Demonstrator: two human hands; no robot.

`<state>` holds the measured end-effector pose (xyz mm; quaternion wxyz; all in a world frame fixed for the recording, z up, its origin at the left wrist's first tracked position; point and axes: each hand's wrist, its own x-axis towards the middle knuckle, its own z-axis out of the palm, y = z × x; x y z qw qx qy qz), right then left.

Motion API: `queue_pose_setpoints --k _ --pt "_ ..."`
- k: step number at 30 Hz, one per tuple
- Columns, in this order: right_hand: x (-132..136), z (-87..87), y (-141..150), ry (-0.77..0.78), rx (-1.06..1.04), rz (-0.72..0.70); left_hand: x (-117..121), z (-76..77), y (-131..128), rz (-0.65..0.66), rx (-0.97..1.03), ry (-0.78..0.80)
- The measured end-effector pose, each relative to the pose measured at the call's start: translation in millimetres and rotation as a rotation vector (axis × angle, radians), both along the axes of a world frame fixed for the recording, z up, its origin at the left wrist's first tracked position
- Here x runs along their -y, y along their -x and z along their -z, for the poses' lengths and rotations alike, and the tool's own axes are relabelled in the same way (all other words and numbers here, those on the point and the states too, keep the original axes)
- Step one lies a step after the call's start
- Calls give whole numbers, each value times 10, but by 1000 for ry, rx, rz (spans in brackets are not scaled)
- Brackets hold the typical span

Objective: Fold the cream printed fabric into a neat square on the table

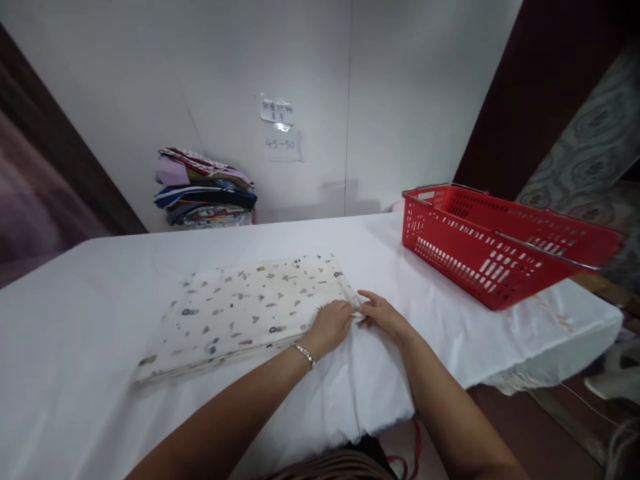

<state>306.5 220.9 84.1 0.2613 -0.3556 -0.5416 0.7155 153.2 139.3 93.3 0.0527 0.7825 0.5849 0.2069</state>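
Note:
A folded cream cloth (255, 300) printed with small leaves and shapes lies flat on the white-covered table, its layers showing along the near edge. My left hand (333, 325), with a bracelet at the wrist, rests on the cloth's right near corner, fingers bent down onto the fabric. Just right of it, my right hand (379, 312) pinches the edge of that same corner between thumb and fingers. The two hands almost touch, and the bit of fabric between them is partly hidden.
A red plastic basket (450, 247) with metal handles stands on the table's right side. At the back left is a stack of folded clothes (207, 190). Paper notes (284, 145) are taped to the pale wall. The table's white cover (120, 287) hangs over the front edge.

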Motion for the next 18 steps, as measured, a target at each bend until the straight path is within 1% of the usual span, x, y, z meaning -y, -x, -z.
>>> queue_pose_setpoints --k 4,8,11,18 --pt "-19 70 41 -92 70 25 96 22 39 -19 17 -21" --pt "-16 50 34 -90 97 28 272 42 195 -67 10 -29" --pt "-1 19 21 -80 124 29 471 41 419 -98 17 -22" --pt "3 12 1 -85 133 40 1010 31 1087 -152 -16 -31"
